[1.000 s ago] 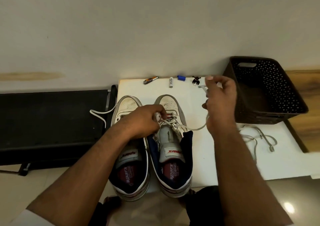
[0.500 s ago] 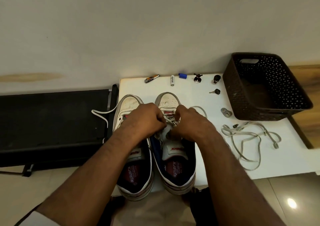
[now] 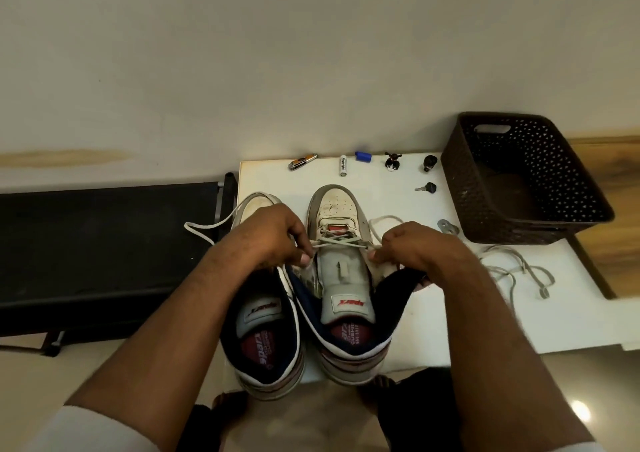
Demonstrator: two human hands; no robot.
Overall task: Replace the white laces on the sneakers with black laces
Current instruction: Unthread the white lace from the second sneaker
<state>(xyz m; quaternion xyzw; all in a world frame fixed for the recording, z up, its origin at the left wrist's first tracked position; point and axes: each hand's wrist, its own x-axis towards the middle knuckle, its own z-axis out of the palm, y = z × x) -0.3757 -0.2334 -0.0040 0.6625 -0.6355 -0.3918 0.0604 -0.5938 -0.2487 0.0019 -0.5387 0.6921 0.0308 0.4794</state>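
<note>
White sneakers [image 3: 341, 278] with navy lining and red insoles sit on a white counter [image 3: 433, 320]; the perforated basket [image 3: 519, 181] is dark brown.

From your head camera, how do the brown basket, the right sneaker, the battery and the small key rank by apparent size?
1. brown basket
2. right sneaker, nearer the camera, so its real size against the basket is unsure
3. battery
4. small key, nearly like the battery

Brown basket [image 3: 568, 205], battery [image 3: 343, 165], key [image 3: 426, 187] on white table [image 3: 433, 316]

Plain wall [image 3: 311, 53], white table [image 3: 571, 313], glossy floor [image 3: 588, 399]
</note>
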